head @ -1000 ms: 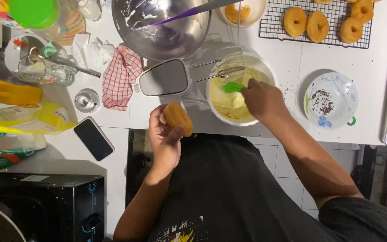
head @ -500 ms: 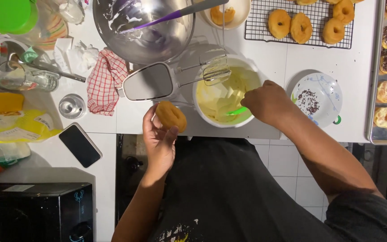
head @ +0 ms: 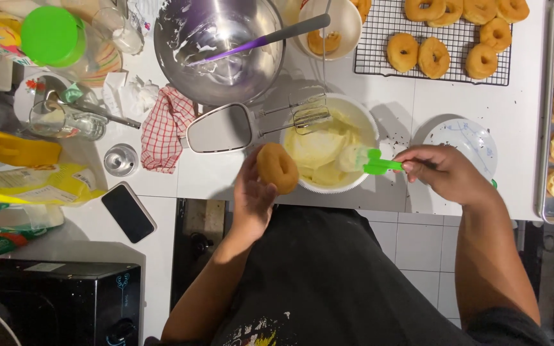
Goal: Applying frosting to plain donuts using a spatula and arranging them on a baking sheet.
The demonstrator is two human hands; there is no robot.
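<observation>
Near the centre of the head view, just at the counter's front edge, the left hand (head: 251, 195) holds a plain golden-brown ring doughnut (head: 277, 168), its fingers curled around the rim and pinching it from the side, so the doughnut stands almost on edge. At about three o'clock from it sits a white round bowl of pale yellow cream (head: 328, 148), touching distance away, and the right hand (head: 447, 172) pinches the handle of a small bright-green spatula (head: 372, 161) whose tip, loaded with cream, rests at the bowl's rim. A silver hand mixer with wire beaters (head: 251, 125) lies at eleven o'clock of the bowl, beaters over the cream. At twelve o'clock stands a large steel mixing bowl (head: 222, 45) with a purple-handled spatula; at one o'clock a black wire cooling rack (head: 379, 48) carries more plain doughnuts. The doughnut looks light, soft and easily dented, probably slightly greasy, so a gentle grip at the outer rim suits it best.
</observation>
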